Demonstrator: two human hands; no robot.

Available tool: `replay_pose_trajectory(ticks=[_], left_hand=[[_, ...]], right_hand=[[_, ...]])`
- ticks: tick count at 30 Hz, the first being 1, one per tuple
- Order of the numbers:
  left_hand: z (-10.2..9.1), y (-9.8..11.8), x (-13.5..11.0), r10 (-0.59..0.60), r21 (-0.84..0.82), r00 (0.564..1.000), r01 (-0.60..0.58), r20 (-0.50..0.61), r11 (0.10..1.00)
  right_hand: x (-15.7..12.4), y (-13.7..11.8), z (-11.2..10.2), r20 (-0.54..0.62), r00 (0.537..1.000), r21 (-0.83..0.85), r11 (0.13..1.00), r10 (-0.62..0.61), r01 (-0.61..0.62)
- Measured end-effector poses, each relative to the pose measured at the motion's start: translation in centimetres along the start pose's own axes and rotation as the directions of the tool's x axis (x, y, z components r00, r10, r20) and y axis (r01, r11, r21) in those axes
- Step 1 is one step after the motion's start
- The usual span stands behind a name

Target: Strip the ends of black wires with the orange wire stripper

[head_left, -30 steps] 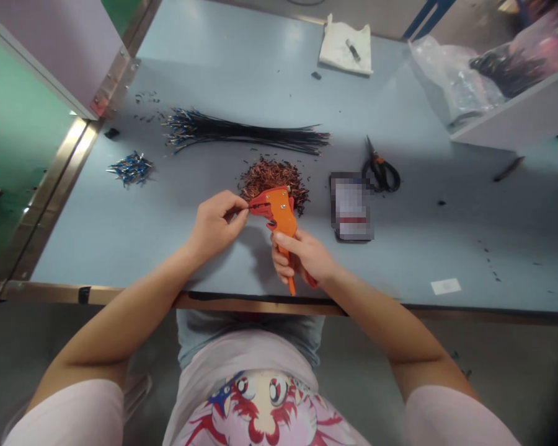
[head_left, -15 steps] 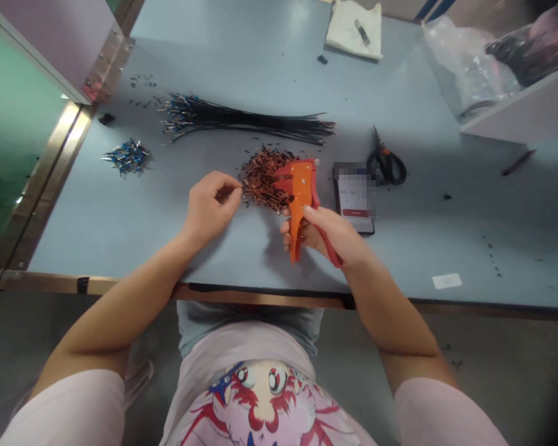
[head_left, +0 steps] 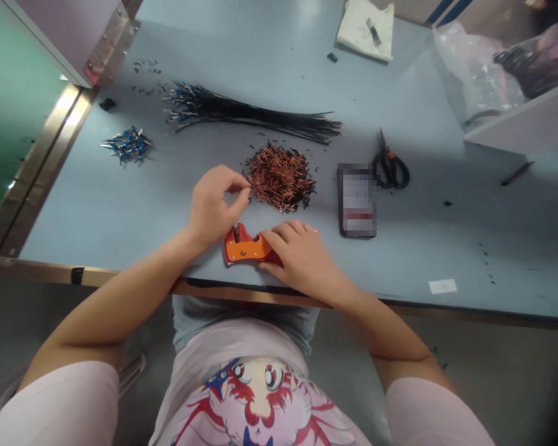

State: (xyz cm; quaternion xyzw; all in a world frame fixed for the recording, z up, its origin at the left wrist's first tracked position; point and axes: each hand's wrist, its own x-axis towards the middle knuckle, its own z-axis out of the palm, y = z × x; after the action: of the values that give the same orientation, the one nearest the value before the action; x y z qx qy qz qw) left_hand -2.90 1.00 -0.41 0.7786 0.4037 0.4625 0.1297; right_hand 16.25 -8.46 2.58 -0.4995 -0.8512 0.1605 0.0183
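Observation:
My left hand (head_left: 217,204) is closed in a pinch at the left edge of a heap of short copper wire scraps (head_left: 281,178) with black bits among them. What its fingertips hold, if anything, is too small to make out. Below the heap, an orange and red wire stripper (head_left: 248,249) lies on its side near the table's front edge, jaws to the left. My right hand (head_left: 302,257) is wrapped over its handles, which it mostly hides. Behind the heap runs a bundle of black wires (head_left: 260,114) with blue and metal ends at the left.
A small pile of blue terminals (head_left: 129,145) lies at the left. To the right are a phone (head_left: 357,201) and black scissors (head_left: 390,166). A folded cloth (head_left: 360,28) is at the back; plastic bags (head_left: 478,74) and a pen (head_left: 518,173) are farther right.
My right hand has brought the wire stripper down from over the scrap heap towards the table's front edge, turning it onto its side. My left hand stays pinched beside the heap.

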Motion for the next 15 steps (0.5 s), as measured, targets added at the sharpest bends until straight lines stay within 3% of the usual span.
replay_pose_trajectory(ticks=[3,7,9,15], left_hand=[[0.2,0.4,-0.3,0.112,0.064,0.989,-0.118,0.092,0.991],[0.5,1.0,-0.7,0.179,0.106,0.957,-0.207,0.227,0.973],[0.6,1.4,-0.8,0.208,0.084,0.941,-0.238,0.267,0.968],[0.4,1.8,-0.8,0.293,0.057,0.91,-0.322,0.294,0.945]], right_hand=[[-0.2,0.9,-0.1,-0.196,0.979,0.108,0.99,-0.063,0.086],[-0.1,2.0,0.0,-0.531,0.846,0.148,0.988,0.05,0.035],[0.2,2.3,0.3,-0.562,0.825,0.118,0.993,0.064,0.003],[0.9,2.3,1.2,-0.567,0.823,0.006,0.999,0.033,-0.036]])
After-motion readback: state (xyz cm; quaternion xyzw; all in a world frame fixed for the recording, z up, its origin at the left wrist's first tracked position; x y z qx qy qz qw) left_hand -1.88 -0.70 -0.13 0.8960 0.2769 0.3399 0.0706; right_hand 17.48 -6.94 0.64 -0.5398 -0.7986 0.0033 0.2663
